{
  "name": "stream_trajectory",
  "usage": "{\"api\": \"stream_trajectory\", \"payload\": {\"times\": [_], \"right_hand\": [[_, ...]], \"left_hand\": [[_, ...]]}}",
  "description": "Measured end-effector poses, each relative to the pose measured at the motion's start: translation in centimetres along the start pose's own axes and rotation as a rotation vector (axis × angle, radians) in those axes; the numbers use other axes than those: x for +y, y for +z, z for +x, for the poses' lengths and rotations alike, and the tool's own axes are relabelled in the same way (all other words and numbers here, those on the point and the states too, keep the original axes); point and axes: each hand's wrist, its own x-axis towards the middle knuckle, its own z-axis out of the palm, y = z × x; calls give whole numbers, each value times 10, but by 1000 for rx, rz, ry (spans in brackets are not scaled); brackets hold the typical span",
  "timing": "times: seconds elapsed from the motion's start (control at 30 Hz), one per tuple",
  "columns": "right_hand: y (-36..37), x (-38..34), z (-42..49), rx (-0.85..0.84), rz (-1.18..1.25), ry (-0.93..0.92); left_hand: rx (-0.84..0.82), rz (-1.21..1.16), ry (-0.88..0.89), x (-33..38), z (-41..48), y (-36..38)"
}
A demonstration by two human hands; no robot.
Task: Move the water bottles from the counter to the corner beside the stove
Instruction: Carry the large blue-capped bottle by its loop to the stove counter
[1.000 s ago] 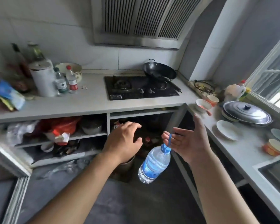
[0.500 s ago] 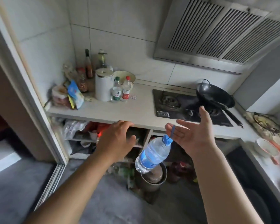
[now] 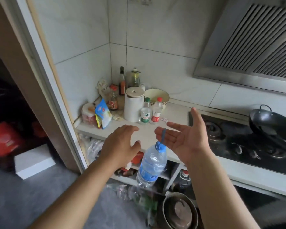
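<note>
The water bottle (image 3: 151, 166) is dangling from its blue loop over the splayed right hand (image 3: 182, 138) (fingers wide), below counter (image 3: 177, 113) height. Looking full, it is probably swinging heavily; steadying its body with the empty, spread left hand (image 3: 120, 144) seems wise.

Nothing here reads clearly to me. The green-labelled bottle (image 3: 145, 112) and the red-labelled bottle (image 3: 156, 111) carry print, perhaps Chinese characters, too blurred to make out, like the blue snack packet (image 3: 103, 113).
</note>
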Motion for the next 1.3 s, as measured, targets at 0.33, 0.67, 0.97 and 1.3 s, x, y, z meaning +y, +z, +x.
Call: {"api": "stream_trajectory", "payload": {"times": [0.33,0.67,0.97,1.3], "right_hand": [[24,-49,73,-117,-88,-3],[57,-70,139,-101,-95,-36],[103,-66,200,26,-49,-72],[150,-54,258,68,5,-95]], "left_hand": [[144,41,-41,-3,69,11],[133,-15,-18,-45,140,26],[71,-93,2,-101,216,32],[27,-117,-18,-155,257,35]]}}
